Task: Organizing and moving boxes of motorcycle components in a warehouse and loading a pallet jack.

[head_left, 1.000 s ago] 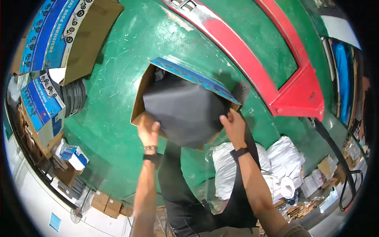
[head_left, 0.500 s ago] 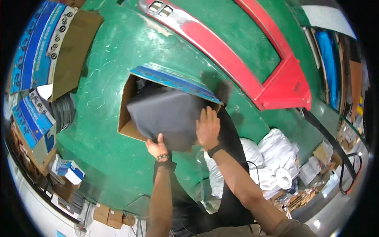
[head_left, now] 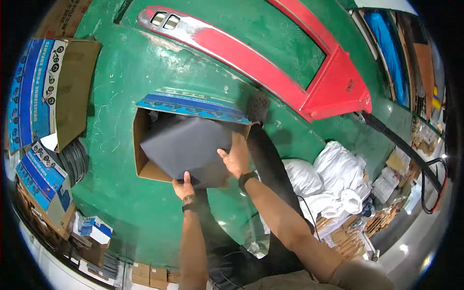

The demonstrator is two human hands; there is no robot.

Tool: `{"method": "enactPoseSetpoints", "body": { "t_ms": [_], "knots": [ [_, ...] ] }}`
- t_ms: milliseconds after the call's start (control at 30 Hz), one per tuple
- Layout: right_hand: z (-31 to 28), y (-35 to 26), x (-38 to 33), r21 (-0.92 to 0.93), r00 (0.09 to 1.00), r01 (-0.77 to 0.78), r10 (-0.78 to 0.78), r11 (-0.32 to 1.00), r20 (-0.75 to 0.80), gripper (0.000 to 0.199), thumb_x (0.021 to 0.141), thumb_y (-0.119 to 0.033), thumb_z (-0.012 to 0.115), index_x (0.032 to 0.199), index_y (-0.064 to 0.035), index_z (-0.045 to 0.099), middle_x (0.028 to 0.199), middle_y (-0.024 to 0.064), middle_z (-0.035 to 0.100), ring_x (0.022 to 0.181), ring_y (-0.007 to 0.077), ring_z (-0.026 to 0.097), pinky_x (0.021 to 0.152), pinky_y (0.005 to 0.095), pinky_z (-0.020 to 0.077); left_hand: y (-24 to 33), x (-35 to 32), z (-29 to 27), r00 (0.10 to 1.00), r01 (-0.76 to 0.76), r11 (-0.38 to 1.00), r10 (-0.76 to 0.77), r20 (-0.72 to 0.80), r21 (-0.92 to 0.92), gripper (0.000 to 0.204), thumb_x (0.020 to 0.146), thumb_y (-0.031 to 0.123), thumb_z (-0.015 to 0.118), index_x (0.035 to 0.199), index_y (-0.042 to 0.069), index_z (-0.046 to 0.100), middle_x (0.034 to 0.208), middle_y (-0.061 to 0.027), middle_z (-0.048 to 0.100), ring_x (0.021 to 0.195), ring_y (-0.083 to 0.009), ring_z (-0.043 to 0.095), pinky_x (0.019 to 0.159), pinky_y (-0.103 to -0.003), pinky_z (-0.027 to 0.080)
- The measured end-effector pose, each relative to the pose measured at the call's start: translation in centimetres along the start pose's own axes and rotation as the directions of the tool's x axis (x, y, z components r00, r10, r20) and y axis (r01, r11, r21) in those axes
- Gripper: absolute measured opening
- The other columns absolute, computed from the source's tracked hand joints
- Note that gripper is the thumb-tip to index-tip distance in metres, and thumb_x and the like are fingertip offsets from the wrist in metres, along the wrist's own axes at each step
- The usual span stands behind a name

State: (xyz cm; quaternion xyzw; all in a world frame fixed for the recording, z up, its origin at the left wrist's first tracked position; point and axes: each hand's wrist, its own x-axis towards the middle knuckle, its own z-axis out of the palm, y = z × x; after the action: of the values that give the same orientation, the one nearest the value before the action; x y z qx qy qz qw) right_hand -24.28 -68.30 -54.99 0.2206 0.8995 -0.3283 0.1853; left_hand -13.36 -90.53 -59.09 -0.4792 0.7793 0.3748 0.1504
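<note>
Right hand (head_left: 237,157): moved inward since the earlier frames. One second ago it sat at the right rim of the box; half a second ago its fingers lay stretched over the dark sheet. Now the thumb rests on the sheet, set apart from the fingers, which lie along its right end beside the cardboard. Right grip partly spread; fingertips hard to make out, so unable to tell whether it has hold of anything

Left hand (head_left: 184,187): one second ago at the box's near left corner, now farther along the near edge. Thumb points up onto the sheet; the other fingers are largely hidden. Left grip loosely bent, unable to tell whether it pinches sheet or cardboard

Dark grey sheet (head_left: 183,150): inside the cardboard box (head_left: 141,133), filling most of the mouth. Its left corner now lies lower, near the left wall. Blue printed flap (head_left: 193,109) stands along the far side, as before

Box location: above the green floor (head_left: 111,145), in front of the person. Red pallet truck (head_left: 338,92) and white sacks (head_left: 338,169) appear farther left than one second ago, the whole view having shifted
</note>
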Motion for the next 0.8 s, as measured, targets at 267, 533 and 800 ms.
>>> {"method": "enactPoseSetpoints", "body": {
  "t_ms": [267, 533, 800],
  "knots": [
    [-1.0, -1.2, 0.0, -0.182, 0.991, 0.1, -0.081, 0.978, 0.109, 0.054, 0.07, -0.017, 0.076, 0.114, 0.0024, 0.051, 0.111, 0.0165, 0.051, 0.1, 0.0326, 0.05, 0.08, 0.0415, 0.0416, -1.1, 0.7, -0.2, 1.0, 0.012, 0.998, -0.011, 0.01, -0.065, 0.063, 0.076, 0.032, 0.079, 0.115, -0.01, 0.054, 0.108, -0.0197, 0.065, 0.097, -0.0304, 0.061, 0.089, -0.038, 0.046],
    [-1.6, -1.5, -0.8, -0.369, 0.969, 0.242, -0.245, 0.897, 0.04, 0.043, 0.073, -0.016, 0.072, 0.111, 0.0, 0.057, 0.122, 0.0141, 0.047, 0.109, 0.0305, 0.047, 0.084, 0.0409, 0.0397, -0.8, -0.1, 0.4, 0.999, 0.03, 0.991, -0.027, -0.025, 0.129, 0.072, 0.072, 0.038, 0.081, 0.116, -0.012, 0.053, 0.11, -0.0205, 0.063, 0.101, -0.0319, 0.06, 0.092, -0.04, 0.045],
    [0.1, -1.5, -1.1, -0.272, 0.974, 0.224, -0.224, 0.936, 0.031, 0.037, 0.075, -0.014, 0.071, 0.105, 0.0014, 0.057, 0.114, 0.0164, 0.056, 0.106, 0.0333, 0.052, 0.086, 0.0426, 0.0412, 0.5, -1.8, 0.2, 0.985, -0.041, 0.999, 0.042, -0.167, 0.012, 0.064, 0.073, 0.029, 0.081, 0.117, -0.008, 0.053, 0.104, -0.0176, 0.059, 0.094, -0.0295, 0.056, 0.087, -0.04, 0.045]
  ]
}}
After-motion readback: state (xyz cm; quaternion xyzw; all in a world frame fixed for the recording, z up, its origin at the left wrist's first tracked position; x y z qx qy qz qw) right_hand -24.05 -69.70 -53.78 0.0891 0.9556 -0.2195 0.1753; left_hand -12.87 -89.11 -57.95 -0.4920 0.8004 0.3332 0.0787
